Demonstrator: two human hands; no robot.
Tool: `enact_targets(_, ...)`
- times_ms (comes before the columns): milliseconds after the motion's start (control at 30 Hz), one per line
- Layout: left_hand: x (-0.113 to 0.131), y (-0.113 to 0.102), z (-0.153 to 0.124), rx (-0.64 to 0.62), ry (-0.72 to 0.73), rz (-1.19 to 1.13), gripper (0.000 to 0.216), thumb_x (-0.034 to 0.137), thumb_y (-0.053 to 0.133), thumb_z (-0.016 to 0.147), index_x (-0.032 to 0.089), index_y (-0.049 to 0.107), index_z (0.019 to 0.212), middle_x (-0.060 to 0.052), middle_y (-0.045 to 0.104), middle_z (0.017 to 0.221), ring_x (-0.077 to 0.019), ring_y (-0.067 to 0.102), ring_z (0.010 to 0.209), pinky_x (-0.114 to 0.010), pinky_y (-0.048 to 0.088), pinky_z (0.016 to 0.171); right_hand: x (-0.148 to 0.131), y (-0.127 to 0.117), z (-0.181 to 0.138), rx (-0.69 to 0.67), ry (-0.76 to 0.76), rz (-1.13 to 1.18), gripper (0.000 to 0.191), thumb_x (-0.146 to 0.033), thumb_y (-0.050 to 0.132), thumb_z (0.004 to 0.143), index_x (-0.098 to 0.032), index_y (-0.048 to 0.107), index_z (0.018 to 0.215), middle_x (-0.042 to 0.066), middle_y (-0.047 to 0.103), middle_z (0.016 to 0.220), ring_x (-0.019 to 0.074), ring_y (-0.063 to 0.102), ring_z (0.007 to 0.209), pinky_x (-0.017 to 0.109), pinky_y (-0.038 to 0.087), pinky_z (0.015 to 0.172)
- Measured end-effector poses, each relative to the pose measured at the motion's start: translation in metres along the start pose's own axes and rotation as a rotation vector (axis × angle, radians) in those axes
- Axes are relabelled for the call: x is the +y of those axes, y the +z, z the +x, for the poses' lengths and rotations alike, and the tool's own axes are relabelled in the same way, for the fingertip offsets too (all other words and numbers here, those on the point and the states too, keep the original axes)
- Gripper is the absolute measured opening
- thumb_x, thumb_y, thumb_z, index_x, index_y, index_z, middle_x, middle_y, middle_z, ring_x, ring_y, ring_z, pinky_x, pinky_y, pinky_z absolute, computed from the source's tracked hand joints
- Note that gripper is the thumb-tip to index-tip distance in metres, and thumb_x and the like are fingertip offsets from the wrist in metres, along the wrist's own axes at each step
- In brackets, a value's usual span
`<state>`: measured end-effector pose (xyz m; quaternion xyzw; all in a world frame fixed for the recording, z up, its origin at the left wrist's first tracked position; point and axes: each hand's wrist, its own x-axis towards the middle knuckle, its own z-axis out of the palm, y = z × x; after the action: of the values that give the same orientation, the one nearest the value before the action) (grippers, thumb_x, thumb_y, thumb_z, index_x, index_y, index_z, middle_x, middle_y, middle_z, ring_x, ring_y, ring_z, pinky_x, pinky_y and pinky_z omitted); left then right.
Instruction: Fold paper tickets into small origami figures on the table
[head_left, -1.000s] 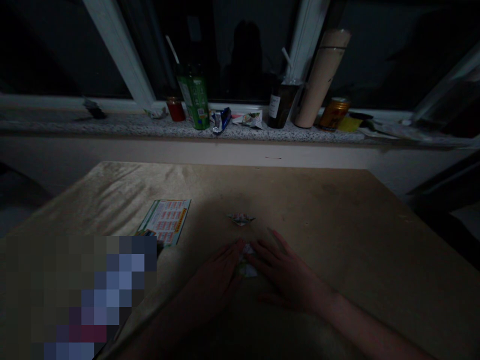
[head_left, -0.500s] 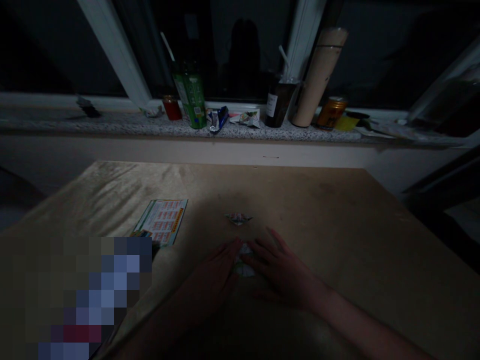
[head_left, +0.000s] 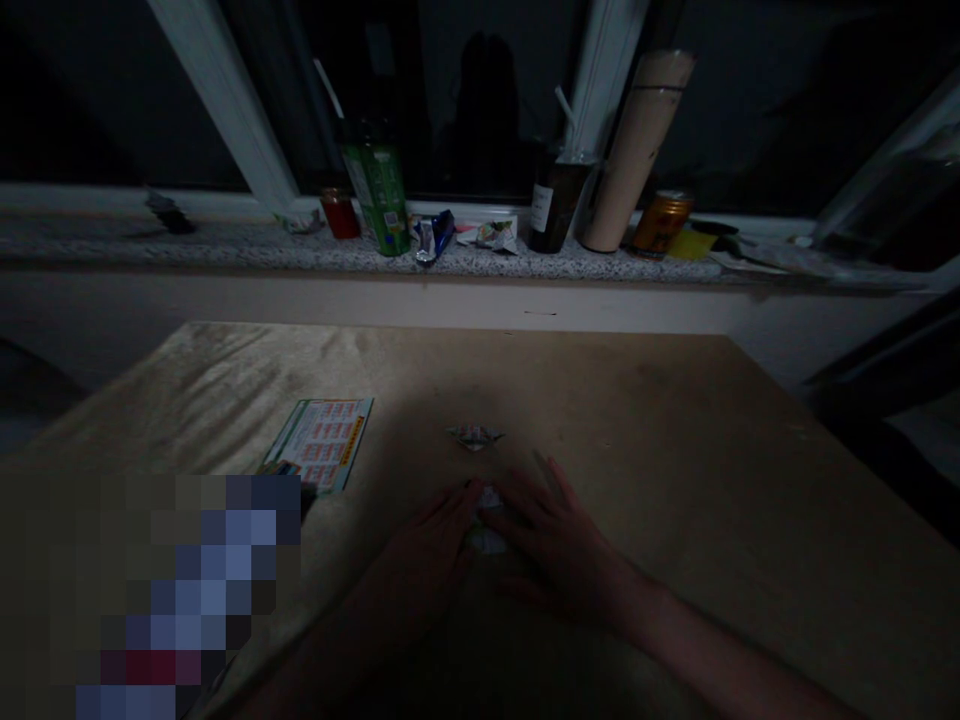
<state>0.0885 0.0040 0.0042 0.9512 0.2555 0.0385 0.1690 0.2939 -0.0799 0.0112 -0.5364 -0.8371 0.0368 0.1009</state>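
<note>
A small piece of printed paper (head_left: 489, 541), whitish with green, lies on the table between my two hands. My left hand (head_left: 436, 530) rests along its left side, fingers stretched out and nearly together. From the right, my right hand (head_left: 551, 530) reaches over it with fingers spread, the fingertips on or just above the paper. Both hands partly cover the sheet, and the dim light hides its exact folds. Just beyond the fingertips sits a small folded paper piece (head_left: 476, 436), shaped like a flattened diamond with printed marks.
A printed card (head_left: 322, 440) with rows of red figures lies on the cloth-like table cover (head_left: 247, 370) at left. Along the granite windowsill (head_left: 247, 250) stand a green container (head_left: 382, 200), a dark cup (head_left: 555, 205), a tall beige flask (head_left: 637, 155) and an orange can (head_left: 661, 225).
The view has shifted very slightly. My right hand's fingers have moved a little over the paper; my left hand stays almost still. The folded piece and the card have not moved.
</note>
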Motion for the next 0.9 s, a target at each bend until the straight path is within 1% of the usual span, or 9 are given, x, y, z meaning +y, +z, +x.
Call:
enact_targets(167, 0.005, 0.002, -0.006, 0.028, 0.105, 0.113, 0.058, 0.040, 0.038, 0.096, 0.015, 0.021, 0.145, -0.009, 0.026, 0.150, -0.0227, 0.023, 0.136, -0.041, 0.026, 0.110, 0.000, 0.006, -0.001, 0.030, 0.027, -0.010, 0.059, -0.054, 0.045, 0.088, -0.028, 0.033, 0.140, 0.007, 0.038, 0.144, 0.0303, 0.023, 0.136, 0.060, 0.000, 0.109)
enact_targets(233, 0.010, 0.008, -0.012, 0.059, 0.116, 0.164, 0.058, 0.040, 0.036, 0.096, 0.015, 0.019, 0.145, -0.010, 0.024, 0.150, -0.0239, 0.021, 0.137, -0.042, 0.022, 0.111, 0.001, 0.007, -0.001, 0.022, 0.039, 0.007, 0.060, -0.055, 0.046, 0.087, -0.030, 0.032, 0.141, 0.006, 0.039, 0.143, 0.0305, 0.023, 0.136, 0.061, 0.001, 0.109)
enact_targets(267, 0.013, 0.012, -0.016, 0.102, 0.111, 0.180, 0.058, 0.038, 0.036, 0.096, 0.015, 0.017, 0.146, -0.010, 0.024, 0.150, -0.0239, 0.022, 0.137, -0.042, 0.022, 0.111, 0.002, 0.008, -0.002, 0.017, 0.045, 0.017, 0.061, -0.055, 0.045, 0.088, -0.032, 0.030, 0.141, 0.006, 0.038, 0.144, 0.0304, 0.022, 0.137, 0.062, 0.002, 0.108)
enact_targets(300, 0.015, 0.016, -0.019, 0.092, 0.113, 0.186, 0.062, 0.037, 0.037, 0.096, 0.014, 0.012, 0.147, -0.010, 0.022, 0.151, -0.0241, 0.021, 0.137, -0.041, 0.021, 0.111, 0.002, 0.008, -0.002, 0.014, 0.051, 0.026, 0.060, -0.054, 0.045, 0.088, -0.033, 0.029, 0.142, 0.006, 0.037, 0.145, 0.0301, 0.020, 0.137, 0.062, 0.003, 0.108)
enact_targets(400, 0.023, 0.029, -0.031, 0.143, 0.104, 0.187, 0.074, 0.039, 0.042, 0.092, 0.011, 0.002, 0.147, -0.012, 0.016, 0.152, -0.0271, 0.019, 0.137, -0.040, 0.023, 0.110, 0.003, 0.009, -0.002, 0.004, 0.069, 0.040, 0.057, -0.050, 0.046, 0.089, -0.035, 0.028, 0.142, 0.007, 0.032, 0.147, 0.0299, 0.017, 0.138, 0.063, 0.005, 0.107)
enact_targets(467, 0.026, 0.033, -0.036, 0.133, 0.096, 0.165, 0.080, 0.041, 0.046, 0.090, 0.012, -0.001, 0.147, -0.012, 0.013, 0.152, -0.0285, 0.021, 0.137, -0.040, 0.026, 0.108, 0.004, 0.010, -0.001, 0.000, 0.082, 0.042, 0.057, -0.047, 0.048, 0.089, -0.036, 0.029, 0.141, 0.007, 0.029, 0.149, 0.0305, 0.017, 0.138, 0.064, 0.006, 0.107)
enact_targets(633, 0.028, 0.032, -0.038, 0.088, 0.071, 0.125, 0.096, 0.046, 0.056, 0.081, 0.012, -0.003, 0.147, -0.012, 0.013, 0.153, -0.0305, 0.022, 0.136, -0.042, 0.027, 0.107, 0.004, 0.012, -0.002, 0.000, 0.091, 0.039, 0.053, -0.041, 0.048, 0.091, -0.035, 0.031, 0.140, 0.007, 0.028, 0.149, 0.0305, 0.018, 0.138, 0.065, 0.008, 0.106)
enact_targets(800, 0.030, 0.033, -0.037, 0.116, 0.070, 0.122, 0.096, 0.053, 0.053, 0.081, 0.012, -0.002, 0.147, -0.013, 0.016, 0.152, -0.0317, 0.021, 0.136, -0.043, 0.026, 0.107, 0.004, 0.014, -0.004, 0.077, 0.151, -0.026, 0.052, -0.036, 0.052, 0.088, -0.029, 0.039, 0.138, 0.010, 0.029, 0.148, 0.0310, 0.017, 0.138, 0.063, 0.010, 0.107)
enact_targets(900, 0.031, 0.033, -0.037, 0.110, 0.050, 0.123, 0.099, 0.055, 0.055, 0.080, 0.013, -0.005, 0.147, -0.013, 0.017, 0.152, -0.0319, 0.022, 0.136, -0.043, 0.029, 0.106, 0.004, 0.015, -0.003, 0.092, 0.153, -0.073, 0.048, -0.036, 0.051, 0.088, -0.028, 0.042, 0.135, 0.009, 0.033, 0.147, 0.0302, 0.019, 0.137, 0.062, 0.009, 0.108)
